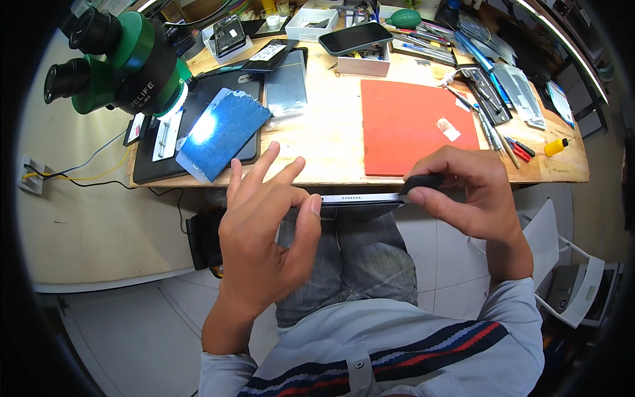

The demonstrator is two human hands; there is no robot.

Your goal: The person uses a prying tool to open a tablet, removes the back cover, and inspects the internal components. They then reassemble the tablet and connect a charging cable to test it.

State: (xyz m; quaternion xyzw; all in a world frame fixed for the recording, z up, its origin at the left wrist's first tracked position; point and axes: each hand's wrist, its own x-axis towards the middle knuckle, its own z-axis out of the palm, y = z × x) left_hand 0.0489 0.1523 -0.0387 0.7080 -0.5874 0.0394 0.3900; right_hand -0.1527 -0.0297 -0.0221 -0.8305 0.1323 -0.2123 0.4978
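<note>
While your left hand (pixel 268 228) pinches the device (pixel 357 198) at its nine-o'clock end, thumb nearly meeting forefinger and the other fingers fanned, your right hand (pixel 475 192) grips a black piece (pixel 422 183) between thumb and curled fingers at the three-o'clock end. The device (its slim, holed edge facing up) is above your lap, just off the bench (pixel 331 159). From it, the red mat (pixel 403 129) lies at one o'clock, the blue pad (pixel 228 135) at ten.

One held device (pixel 352 198) — one microscope (pixel 135 63), two eyepieces (pixel 98 31) (pixel 68 81).
</note>
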